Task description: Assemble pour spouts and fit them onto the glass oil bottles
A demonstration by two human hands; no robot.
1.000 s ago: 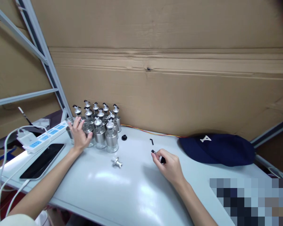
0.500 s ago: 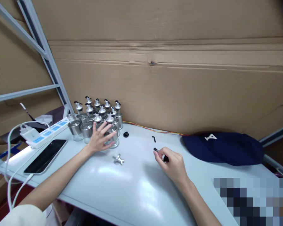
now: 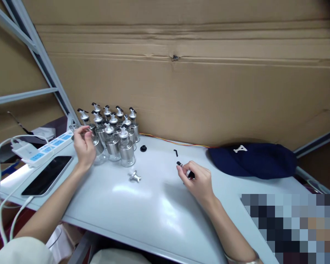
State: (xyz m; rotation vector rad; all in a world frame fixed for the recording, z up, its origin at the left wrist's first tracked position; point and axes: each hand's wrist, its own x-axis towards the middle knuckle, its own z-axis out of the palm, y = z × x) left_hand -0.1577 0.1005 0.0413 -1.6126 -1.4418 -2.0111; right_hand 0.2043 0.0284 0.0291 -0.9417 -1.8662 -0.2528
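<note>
The R hand [image 3: 199,183] was narrow, thumb & fingers pinched on a small black-and-silver part [image 3: 190,174], glossy & stubby, held just above the table [image 3: 112,220], right of center; the fingers hid much of its shape. The L hand [image 3: 84,146] was at the bottles [image 3: 127,151], fingers loosely curled, thumb up close to them; it partly hid the glass there, so can't tell if it gripped or only touched. The bottles stood upright in a tight cluster at the table's back L: clear, smooth glass w/ brushed metal sleeves round the middle, most topped w/ silvery domed spouts & black levers. An open glass neck [image 3: 74,127] showed just beside the L hand. In front of the cluster lay a loose silver spout [image 3: 135,176], shiny & forked; to the cluster's R, a round, ridged black stopper [image 3: 143,148]; farther R, a thin, bent black piece [image 3: 176,153]. The table was smooth, pale gray-blue & glossy. At L: a flat, dark-glass phone [image 3: 47,176] near a white plastic power strip [image 3: 48,148] w/ blue socket faces. At R: a soft navy cloth cap [image 3: 253,161] w/ a white letter. Thin red & yellow wires [image 3: 170,142] ran along the back edge, by creased brown cardboard [image 3: 181,91].
</note>
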